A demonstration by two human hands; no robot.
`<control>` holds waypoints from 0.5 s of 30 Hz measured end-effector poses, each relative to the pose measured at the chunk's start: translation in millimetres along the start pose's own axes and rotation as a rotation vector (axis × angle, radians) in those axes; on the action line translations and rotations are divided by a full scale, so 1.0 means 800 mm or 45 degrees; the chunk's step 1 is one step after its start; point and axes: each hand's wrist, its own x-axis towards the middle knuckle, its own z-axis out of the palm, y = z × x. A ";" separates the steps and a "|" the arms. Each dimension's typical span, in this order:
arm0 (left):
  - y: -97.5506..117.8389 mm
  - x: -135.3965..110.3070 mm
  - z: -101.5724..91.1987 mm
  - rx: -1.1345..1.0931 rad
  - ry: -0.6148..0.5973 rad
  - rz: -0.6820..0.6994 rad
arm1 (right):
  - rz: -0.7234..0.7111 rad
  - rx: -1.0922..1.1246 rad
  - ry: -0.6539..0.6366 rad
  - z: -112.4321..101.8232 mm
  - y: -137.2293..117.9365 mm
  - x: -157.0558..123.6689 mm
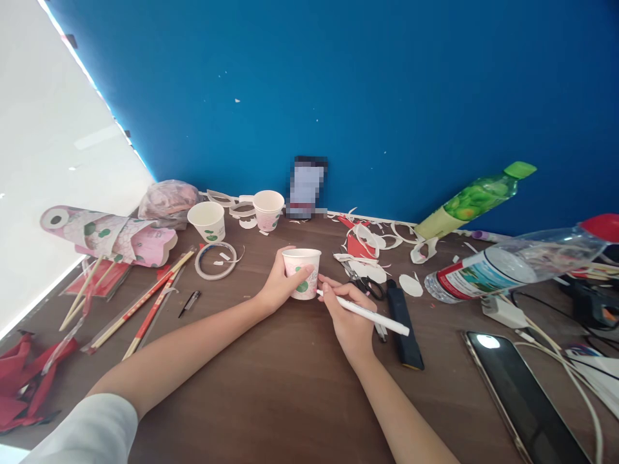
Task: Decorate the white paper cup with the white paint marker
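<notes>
My left hand [279, 283] is wrapped round a white paper cup [302, 269] with green and pink print, which stands upright on the brown table [271, 386]. My right hand [349, 316] grips a white pen [365, 312], and the pen's tip touches the cup's right side. Two more paper cups [207, 221] [268, 209] stand further back near the blue wall.
Chopsticks [145, 303], a tape ring [215, 260] and a pink paper fish [109, 235] lie left. Scissors [362, 281], a black case [405, 325] and paper scraps lie right of the cup. Two bottles [476, 196] [517, 261], a phone [525, 396] and cables fill the right side.
</notes>
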 end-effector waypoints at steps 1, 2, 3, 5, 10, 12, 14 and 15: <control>0.000 0.000 0.000 0.002 -0.002 0.003 | 0.001 -0.007 0.002 0.000 0.000 0.000; 0.000 0.000 0.000 0.003 -0.006 0.005 | 0.004 -0.013 0.005 0.000 -0.001 0.000; 0.000 0.000 0.000 0.004 -0.010 0.005 | 0.009 -0.014 0.007 0.001 -0.002 -0.001; 0.000 0.000 0.000 0.006 -0.012 0.008 | 0.026 0.004 0.005 0.001 -0.004 -0.001; 0.000 0.000 0.000 0.009 -0.017 0.002 | 0.037 0.051 0.006 0.000 -0.005 0.001; 0.000 0.000 0.000 0.011 -0.020 0.001 | 0.028 0.029 0.000 -0.001 -0.003 0.001; 0.000 0.000 0.000 0.013 -0.021 0.003 | 0.026 0.013 -0.008 -0.001 -0.001 0.001; 0.000 0.001 0.000 0.014 -0.019 0.003 | 0.027 0.012 -0.009 -0.001 -0.001 0.001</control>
